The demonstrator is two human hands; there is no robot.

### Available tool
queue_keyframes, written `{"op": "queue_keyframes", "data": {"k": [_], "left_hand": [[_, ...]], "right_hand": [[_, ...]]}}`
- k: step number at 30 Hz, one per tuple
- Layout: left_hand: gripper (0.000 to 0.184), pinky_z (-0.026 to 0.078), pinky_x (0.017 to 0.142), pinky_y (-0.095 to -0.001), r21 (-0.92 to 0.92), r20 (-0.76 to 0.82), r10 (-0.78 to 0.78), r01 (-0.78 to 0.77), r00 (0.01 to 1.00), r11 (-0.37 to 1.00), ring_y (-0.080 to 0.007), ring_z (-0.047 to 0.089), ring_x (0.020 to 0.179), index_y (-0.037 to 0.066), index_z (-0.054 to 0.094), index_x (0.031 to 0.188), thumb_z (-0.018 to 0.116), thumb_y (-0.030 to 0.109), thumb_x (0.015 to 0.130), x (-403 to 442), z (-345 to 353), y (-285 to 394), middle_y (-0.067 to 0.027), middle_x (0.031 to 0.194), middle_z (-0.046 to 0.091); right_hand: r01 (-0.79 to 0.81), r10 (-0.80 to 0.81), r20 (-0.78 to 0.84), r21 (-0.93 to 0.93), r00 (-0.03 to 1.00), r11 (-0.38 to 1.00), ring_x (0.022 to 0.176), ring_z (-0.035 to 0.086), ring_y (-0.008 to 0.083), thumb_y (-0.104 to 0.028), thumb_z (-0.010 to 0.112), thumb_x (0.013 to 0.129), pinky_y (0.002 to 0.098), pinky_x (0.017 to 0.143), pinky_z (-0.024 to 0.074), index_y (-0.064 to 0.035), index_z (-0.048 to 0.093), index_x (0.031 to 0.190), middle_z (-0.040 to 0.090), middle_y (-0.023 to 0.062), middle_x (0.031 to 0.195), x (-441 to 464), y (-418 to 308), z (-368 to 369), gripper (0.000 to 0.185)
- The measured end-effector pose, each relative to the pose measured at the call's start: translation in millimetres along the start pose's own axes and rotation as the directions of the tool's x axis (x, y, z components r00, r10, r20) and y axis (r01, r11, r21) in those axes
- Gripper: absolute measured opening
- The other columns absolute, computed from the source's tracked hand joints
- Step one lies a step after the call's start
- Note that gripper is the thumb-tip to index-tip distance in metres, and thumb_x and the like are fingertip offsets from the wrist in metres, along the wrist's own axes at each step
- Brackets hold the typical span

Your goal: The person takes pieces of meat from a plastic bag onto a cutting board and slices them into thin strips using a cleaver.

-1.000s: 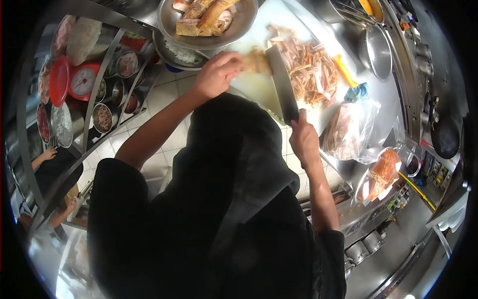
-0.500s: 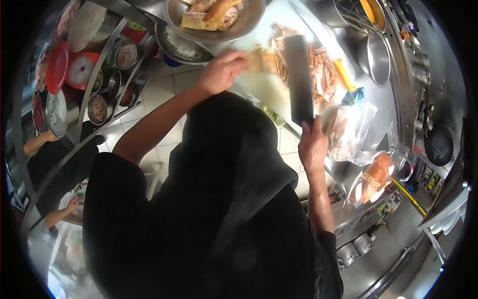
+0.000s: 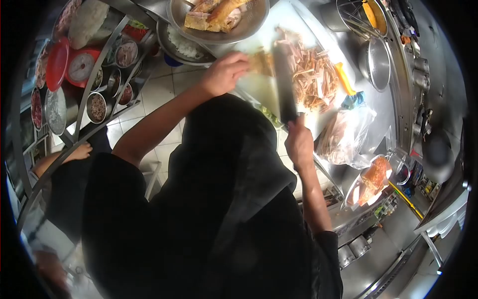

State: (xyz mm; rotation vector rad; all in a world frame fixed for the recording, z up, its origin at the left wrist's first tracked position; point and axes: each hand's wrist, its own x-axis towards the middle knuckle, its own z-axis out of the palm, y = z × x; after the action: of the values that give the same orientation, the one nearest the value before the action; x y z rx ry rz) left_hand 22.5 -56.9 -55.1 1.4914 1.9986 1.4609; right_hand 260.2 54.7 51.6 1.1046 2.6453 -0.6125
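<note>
On a white cutting board (image 3: 271, 25) lies a heap of sliced meat (image 3: 316, 79). My right hand (image 3: 300, 142) is closed round the handle of a cleaver (image 3: 285, 82), whose broad blade is slightly blurred at the left side of the heap. My left hand (image 3: 226, 72), fingers bent, rests at the left end of a pale, blurred piece of meat (image 3: 260, 64) beside the blade. A yellow-handled tool (image 3: 344, 79) lies right of the heap, near a clear plastic bag of meat (image 3: 343, 137).
A steel bowl with large meat pieces (image 3: 219, 32) stands at the top, over a pan of white food (image 3: 181, 45). An empty bowl (image 3: 376, 65) sits at right, roasted meat (image 3: 373, 182) lower right. At left are a red scale (image 3: 82, 67) and a co-worker's hand (image 3: 80, 151).
The cleaver went right over the heap, then came back left toward the piece by my left hand. My left hand stayed beside the piece. The co-worker at left has shifted.
</note>
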Motion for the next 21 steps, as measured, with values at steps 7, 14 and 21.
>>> {"op": "queue_keyframes", "data": {"k": [7,14,21], "left_hand": [[0.020,0.049,0.074,-0.0348,0.054,0.008,0.062,-0.062,0.998,0.997,-0.0278,0.059,0.087,0.001,0.066,0.095,0.067,-0.002,0.075,5.3,-1.9,-4.0,-0.0096,0.096,0.059],[0.021,0.049,0.074,-0.0348,0.047,0.033,0.004,-0.006,0.999,0.999,-0.0269,0.059,0.089,0.002,0.066,0.096,0.066,-0.002,0.076,3.4,-3.7,-4.8,-0.0090,0.096,0.059],[0.023,0.049,0.073,-0.0352,0.015,0.037,-0.036,0.036,0.999,0.999,-0.0263,0.059,0.088,0.003,0.066,0.097,0.066,-0.003,0.076,-1.7,1.5,0.1,-0.0091,0.095,0.059]], "right_hand": [[0.110,-0.027,-0.286,0.279,0.958,0.954,0.065,0.058,0.0478,-0.014,0.054,0.091,0.0528,0.055,0.0432,-0.0005,0.043,0.107,0.059,0.0268,0.067,-14.2,-19.0,-17.9,0.024],[0.018,-0.018,0.001,-0.087,1.000,0.996,0.061,0.058,0.0449,-0.009,0.055,0.088,0.0530,0.056,0.0454,-0.0006,0.042,0.101,0.059,0.0235,0.062,-2.5,-19.6,-35.5,0.020],[0.067,-0.067,0.039,-0.002,0.997,0.998,0.063,0.058,0.0458,-0.011,0.050,0.090,0.0539,0.057,0.0451,0.0005,0.043,0.107,0.059,0.0244,0.066,0.9,2.9,8.3,0.022]]}}
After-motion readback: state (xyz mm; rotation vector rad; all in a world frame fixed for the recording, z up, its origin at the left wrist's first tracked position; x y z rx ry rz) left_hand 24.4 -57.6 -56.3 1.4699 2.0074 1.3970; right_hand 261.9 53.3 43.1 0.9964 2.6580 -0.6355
